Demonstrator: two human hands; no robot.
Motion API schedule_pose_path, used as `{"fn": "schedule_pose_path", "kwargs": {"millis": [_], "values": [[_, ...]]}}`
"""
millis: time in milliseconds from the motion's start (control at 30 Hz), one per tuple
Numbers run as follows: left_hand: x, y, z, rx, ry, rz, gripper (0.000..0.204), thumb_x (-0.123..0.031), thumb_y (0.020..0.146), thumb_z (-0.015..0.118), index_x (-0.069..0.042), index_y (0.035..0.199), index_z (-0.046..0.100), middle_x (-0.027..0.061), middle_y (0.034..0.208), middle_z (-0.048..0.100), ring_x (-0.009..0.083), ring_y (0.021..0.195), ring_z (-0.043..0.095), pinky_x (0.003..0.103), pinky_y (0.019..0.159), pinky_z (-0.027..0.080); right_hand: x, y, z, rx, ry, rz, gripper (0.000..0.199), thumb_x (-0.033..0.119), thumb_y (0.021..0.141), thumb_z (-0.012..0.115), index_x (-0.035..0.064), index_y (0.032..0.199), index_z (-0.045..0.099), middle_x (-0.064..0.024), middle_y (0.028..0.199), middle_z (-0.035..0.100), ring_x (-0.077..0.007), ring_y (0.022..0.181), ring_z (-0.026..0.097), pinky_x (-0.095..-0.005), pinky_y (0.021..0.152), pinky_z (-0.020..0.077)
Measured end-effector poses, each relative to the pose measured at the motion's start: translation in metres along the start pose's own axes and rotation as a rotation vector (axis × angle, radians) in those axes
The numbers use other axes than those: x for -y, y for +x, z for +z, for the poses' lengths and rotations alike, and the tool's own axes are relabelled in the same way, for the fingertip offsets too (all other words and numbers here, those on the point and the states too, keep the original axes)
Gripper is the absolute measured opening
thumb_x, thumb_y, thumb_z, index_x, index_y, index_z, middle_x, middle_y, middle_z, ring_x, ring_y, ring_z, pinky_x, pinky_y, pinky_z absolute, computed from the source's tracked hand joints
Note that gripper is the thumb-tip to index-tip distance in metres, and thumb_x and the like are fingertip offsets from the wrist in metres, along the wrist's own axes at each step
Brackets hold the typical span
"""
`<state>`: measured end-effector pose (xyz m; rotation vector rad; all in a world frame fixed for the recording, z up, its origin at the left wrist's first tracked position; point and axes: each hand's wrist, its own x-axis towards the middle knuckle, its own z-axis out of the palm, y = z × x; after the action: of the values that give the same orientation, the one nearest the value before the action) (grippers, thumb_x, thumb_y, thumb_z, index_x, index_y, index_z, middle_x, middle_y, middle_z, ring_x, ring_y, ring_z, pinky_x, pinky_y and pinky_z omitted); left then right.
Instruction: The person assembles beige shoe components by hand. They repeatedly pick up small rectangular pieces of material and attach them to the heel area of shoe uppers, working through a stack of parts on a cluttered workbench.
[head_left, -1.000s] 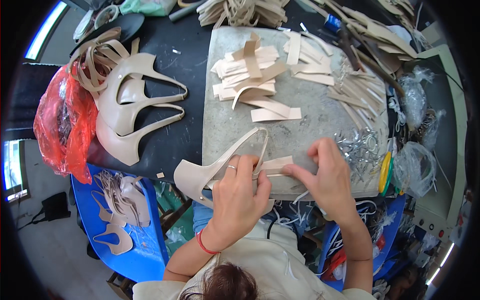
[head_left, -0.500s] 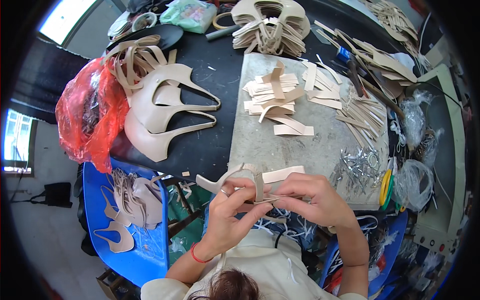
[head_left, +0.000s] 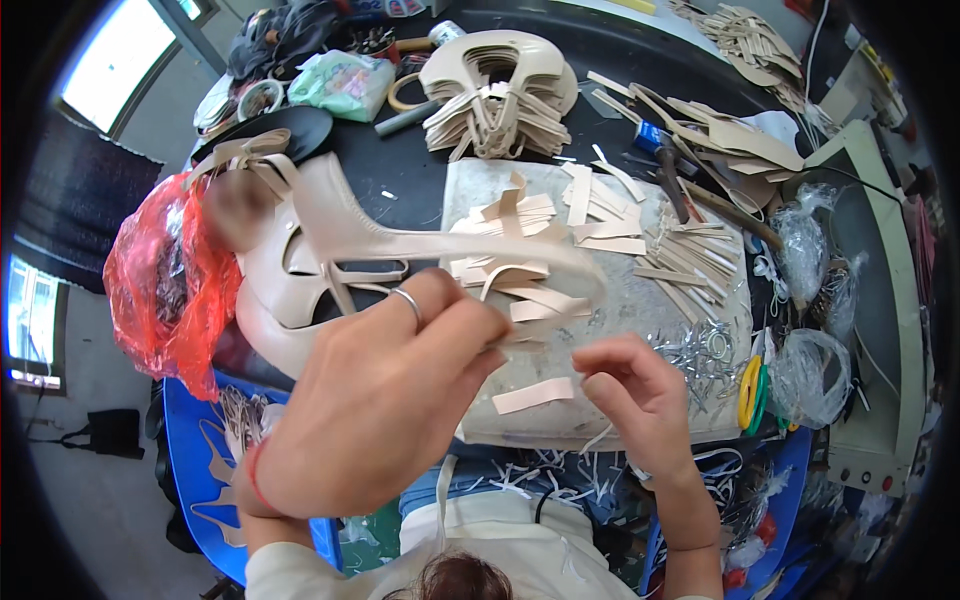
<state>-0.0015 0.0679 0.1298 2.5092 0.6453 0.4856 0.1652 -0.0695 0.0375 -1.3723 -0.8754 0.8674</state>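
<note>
My left hand [head_left: 390, 400] is raised close to the camera, its fingers pinched on a beige shoe upper [head_left: 390, 243]. The upper's long strap loops over the table, smeared by motion, and the exact grip point is hidden behind my fingers. More beige shoe uppers [head_left: 265, 325] lie behind it at the left. My right hand [head_left: 640, 400] hovers over the front of the grey board, fingers curved and thumb apart, with nothing visible in it. Near it on the board lies a beige strip [head_left: 533, 396].
On the grey board [head_left: 610, 300] are several beige strips [head_left: 605, 237] and a pile of metal pieces [head_left: 690, 360]. Scissors [head_left: 752, 395] lie at its right edge. Stacked uppers [head_left: 500, 90] stand at the back. A red plastic bag [head_left: 160, 290] and blue chair [head_left: 185, 450] are at the left.
My left hand has moved up and toward the camera with the shoe upper. My right hand has come away from the piece and shifted slightly right. The view has tilted.
</note>
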Motion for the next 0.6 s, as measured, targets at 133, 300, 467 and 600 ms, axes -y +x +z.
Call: {"fn": "schedule_pose_path", "kwargs": {"millis": [133,300,467,600], "values": [[0.009,0.001,-0.008,0.452,0.291,0.177,0.018,-0.004,0.069,0.059,-0.005,0.086,0.056,0.0088,0.083,0.052,0.0266,0.074,0.059,0.038,0.057,0.048,-0.008,-0.009,-0.043,-0.183,-0.303,-0.057,0.012,-0.001,0.084,0.064,-0.0004,0.095,0.067,-0.0065,0.088,0.062,-0.0105,0.077,0.057,-0.0234,0.068,0.0461],[0.062,-0.028,0.005,0.776,0.64,0.025,0.012,-0.003,0.067,0.06,-0.004,0.08,0.059,0.0097,0.09,0.055,0.0273,0.087,0.058,0.043,0.087,0.045,-0.019,0.007,-0.103,-0.346,-0.955,-0.23,0.013,0.001,0.081,0.065,0.0001,0.094,0.067,-0.0091,0.09,0.063,-0.0224,0.08,0.059,-0.0303,0.07,0.0473],[0.08,-0.077,0.02,0.353,0.607,-0.062,0.022,0.003,0.075,0.058,0.001,0.096,0.062,0.0164,0.109,0.055,0.0329,0.115,0.049,0.049,0.106,0.033,-0.042,0.051,-0.112,-0.243,-1.296,-0.511,0.016,0.004,0.077,0.064,0.0035,0.093,0.067,-0.0068,0.094,0.061,-0.0263,0.092,0.055,-0.0378,0.08,0.0437],[0.059,-0.085,0.027,0.075,0.253,-0.111,0.03,0.007,0.073,0.062,-0.001,0.102,0.062,0.0153,0.11,0.058,0.0346,0.113,0.053,0.046,0.099,0.04,-0.051,0.062,-0.117,-0.205,-1.406,-0.525,0.013,0.006,0.08,0.059,0.0052,0.091,0.064,-0.0061,0.096,0.061,-0.025,0.094,0.055,-0.0373,0.082,0.0419]]}}
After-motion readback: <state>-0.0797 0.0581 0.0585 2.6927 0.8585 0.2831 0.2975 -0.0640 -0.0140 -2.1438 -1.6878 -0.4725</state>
